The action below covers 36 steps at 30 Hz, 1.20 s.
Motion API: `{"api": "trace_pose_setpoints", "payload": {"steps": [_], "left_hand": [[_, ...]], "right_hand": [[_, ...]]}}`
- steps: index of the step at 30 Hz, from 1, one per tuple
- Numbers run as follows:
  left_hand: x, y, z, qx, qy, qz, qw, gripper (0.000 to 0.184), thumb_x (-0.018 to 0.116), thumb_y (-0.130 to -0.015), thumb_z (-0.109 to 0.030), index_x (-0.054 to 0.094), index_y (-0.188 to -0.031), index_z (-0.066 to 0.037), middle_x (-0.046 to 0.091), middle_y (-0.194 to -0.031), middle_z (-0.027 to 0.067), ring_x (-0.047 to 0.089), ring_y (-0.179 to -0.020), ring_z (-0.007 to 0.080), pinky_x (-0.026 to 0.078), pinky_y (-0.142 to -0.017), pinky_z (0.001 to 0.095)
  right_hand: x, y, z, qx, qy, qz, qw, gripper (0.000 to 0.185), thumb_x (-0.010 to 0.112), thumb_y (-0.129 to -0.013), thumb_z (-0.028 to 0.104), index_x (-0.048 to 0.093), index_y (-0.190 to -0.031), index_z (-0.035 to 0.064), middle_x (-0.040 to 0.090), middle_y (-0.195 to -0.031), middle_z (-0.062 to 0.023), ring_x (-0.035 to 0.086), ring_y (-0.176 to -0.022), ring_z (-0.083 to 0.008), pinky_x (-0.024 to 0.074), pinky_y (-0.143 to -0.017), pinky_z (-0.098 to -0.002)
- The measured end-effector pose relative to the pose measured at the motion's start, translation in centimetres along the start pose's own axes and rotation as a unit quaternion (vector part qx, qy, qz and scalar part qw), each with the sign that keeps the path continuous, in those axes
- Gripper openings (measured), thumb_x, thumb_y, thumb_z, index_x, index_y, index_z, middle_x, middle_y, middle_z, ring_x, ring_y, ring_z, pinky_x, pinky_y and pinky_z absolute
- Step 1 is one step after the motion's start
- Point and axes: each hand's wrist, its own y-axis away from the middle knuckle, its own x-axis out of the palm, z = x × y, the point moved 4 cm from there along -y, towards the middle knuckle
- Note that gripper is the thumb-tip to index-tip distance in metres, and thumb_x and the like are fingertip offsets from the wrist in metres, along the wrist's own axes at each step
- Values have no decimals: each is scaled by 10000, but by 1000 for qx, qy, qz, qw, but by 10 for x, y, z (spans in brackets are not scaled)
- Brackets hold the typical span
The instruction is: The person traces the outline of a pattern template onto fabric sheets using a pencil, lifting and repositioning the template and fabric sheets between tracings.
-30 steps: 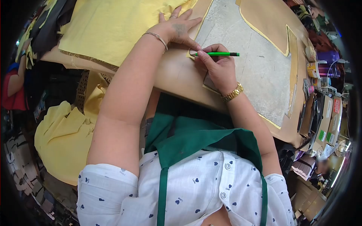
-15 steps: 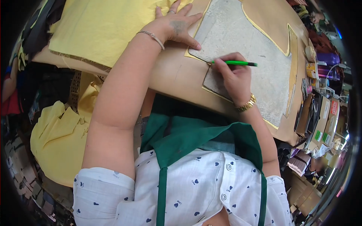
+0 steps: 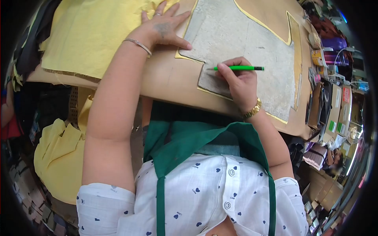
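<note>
A grey, worn flat pattern piece lies on the brown work surface, with a thin yellow margin showing along parts of its outline. My left hand rests with fingers spread, its thumb on the pattern's left corner and its other fingers reaching over the yellow fabric. Between the thumb and fingers of my right hand is a green pencil, held nearly level. The pencil's tip is close to the stepped notch on the pattern's near left side; whether it touches is unclear.
The brown work surface ends in a near edge at my green apron. More yellow cloth hangs or lies below on the left. Along the right side stand cardboard boxes, a purple container and assorted small items.
The pencil tip has shifted slightly toward me from the notch's inner corner. My left hand keeps its place at the pattern's corner. The whole view has drifted, so things appear farther left.
</note>
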Motion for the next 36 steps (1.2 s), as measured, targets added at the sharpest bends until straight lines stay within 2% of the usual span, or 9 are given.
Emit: {"api": "trace_pose_setpoints", "payload": {"steps": [5, 12, 15, 17, 24, 27, 30, 31, 36], "left_hand": [[8, -6, 2, -14, -18, -12, 1000, 1071, 660, -517, -586, 150, -1360, -166, 19, -1416, 153, -10, -1304, 311, 12, -1009, 534], [-5, 16, -26, 27, 7, 21, 999, 834, 603, -698, -446, 168, -1354, -171, 35, -1415, 149, 39, -1299, 322, 52, -1009, 549], [19, 10, -55, 138, -147, -234, 951, 741, 583, -675, -533, 299, -1305, -267, 187, -1395, 59, 104, -1294, 299, 157, -935, 636], [40, 6, -86, 183, -90, -262, 943, 667, 546, -722, -506, 315, -1297, -257, 207, -1387, 60, 146, -1282, 311, 198, -912, 638], [70, 5, -130, 178, -116, -268, 940, 719, 499, -692, -610, 329, -1290, -249, 231, -1379, 61, 194, -1267, 310, 205, -897, 647], [70, 6, -131, 184, -118, -265, 939, 774, 494, -661, -655, 318, -1297, -252, 224, -1382, 58, 185, -1270, 308, 200, -898, 649], [69, 5, -133, 169, -136, -251, 943, 813, 502, -633, -678, 308, -1303, -259, 217, -1384, 56, 175, -1273, 306, 195, -899, 649], [71, 4, -133, 173, -135, -251, 943, 815, 503, -632, -678, 308, -1303, -258, 217, -1384, 56, 174, -1273, 305, 195, -900, 648], [71, 4, -133, 169, -142, -251, 943, 815, 505, -633, -676, 308, -1303, -255, 219, -1383, 61, 174, -1273, 306, 197, -902, 644]], "right_hand": [[-7, 46, -16, -47, -1, 16, 999, 130, 638, -760, 86, 545, -821, 18, 586, -751, -40, 543, -701, -83, 442, -629, -214], [3, 48, -18, -88, 39, -9, 995, 110, 653, -743, 115, 583, -767, 33, 581, -725, -52, 541, -661, -108, 443, -605, -233], [6, 45, -20, -105, 44, -11, 993, 135, 655, -739, 146, 577, -750, 36, 573, -694, -72, 545, -640, -137, 442, -591, -259], [5, 48, -17, -32, 34, 7, 999, 156, 657, -733, 166, 565, -741, 41, 559, -665, -93, 545, -627, -170, 438, -573, -282], [-17, 51, -15, -202, 94, -46, 974, 174, 668, -719, 157, 546, -719, 33, 558, -686, -78, 532, -672, -135, 429, -619, -246], [-52, 55, -22, -168, 83, -47, 981, 172, 659, -723, 165, 542, -721, 39, 559, -680, -61, 527, -638, -132, 432, -592, -256], [-130, 75, -28, 17, 163, -20, 986, 129, 638, -748, 154, 552, -748, 57, 545, -685, -24, 516, -646, -97, 429, -569, -242], [-170, 88, -43, -4, 154, -75, 985, 225, 640, -721, 262, 565, -769, 55, 554, -621, -50, 542, -584, -136, 440, -539, -284], [-320, 156, -38, 23, 178, -287, 941, 96, 624, -743, 61, 531, -740, 39, 532, -682, -4, 486, -647, -61, 399, -598, -204]]}}
